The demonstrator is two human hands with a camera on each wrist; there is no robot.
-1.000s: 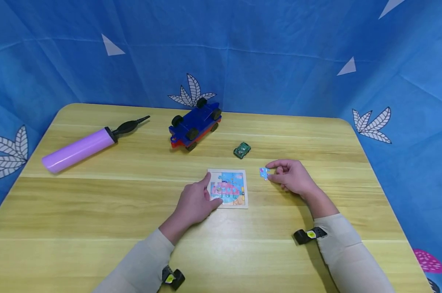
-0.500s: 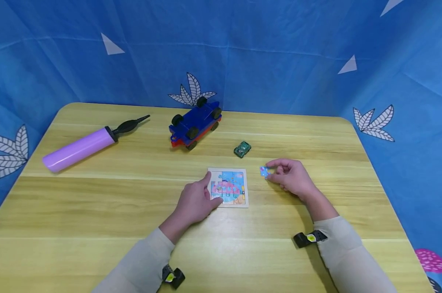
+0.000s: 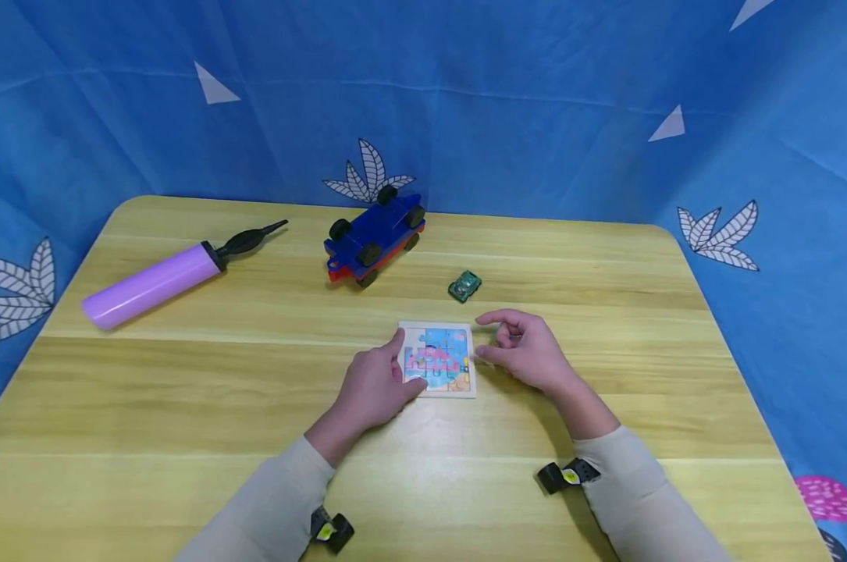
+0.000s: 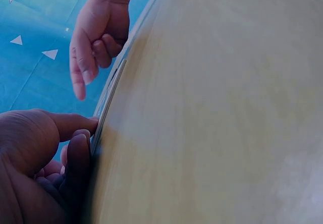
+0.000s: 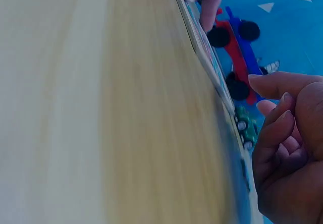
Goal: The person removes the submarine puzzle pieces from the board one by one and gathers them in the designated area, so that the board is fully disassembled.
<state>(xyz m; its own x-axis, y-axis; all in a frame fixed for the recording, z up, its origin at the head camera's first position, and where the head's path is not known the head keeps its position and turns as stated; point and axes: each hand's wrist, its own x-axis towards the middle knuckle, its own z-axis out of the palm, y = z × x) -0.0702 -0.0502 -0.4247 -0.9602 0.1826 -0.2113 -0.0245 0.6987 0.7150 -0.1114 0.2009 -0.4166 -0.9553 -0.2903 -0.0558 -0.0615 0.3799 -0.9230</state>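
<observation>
My left hand [image 3: 374, 386] grips the left side of a small square jigsaw puzzle [image 3: 440, 361] in a pale frame, its thumb lying over the lower left part. The picture is pink and blue, with a bare pale gap at its upper left. Just right of the frame, my right hand [image 3: 524, 347] has index finger and thumb stretched out and apart, nothing between them; its other fingers are curled in. Beneath that hand, a thin dark flat thing [image 5: 245, 175] lies on the table in the right wrist view. The loose puzzle piece is not seen in the head view.
A small green toy car [image 3: 464, 286] stands behind the puzzle. Farther back lies a blue and red toy vehicle [image 3: 377, 238], wheels facing up. A purple hand pump [image 3: 152, 286] with a black nozzle is at the left of the wooden table [image 3: 254, 437]. Blue cloth [image 3: 535, 117] hangs behind.
My right hand has let go of the blue puzzle piece and moved left, up to the frame's right edge. The left hand and the puzzle have stayed in place.
</observation>
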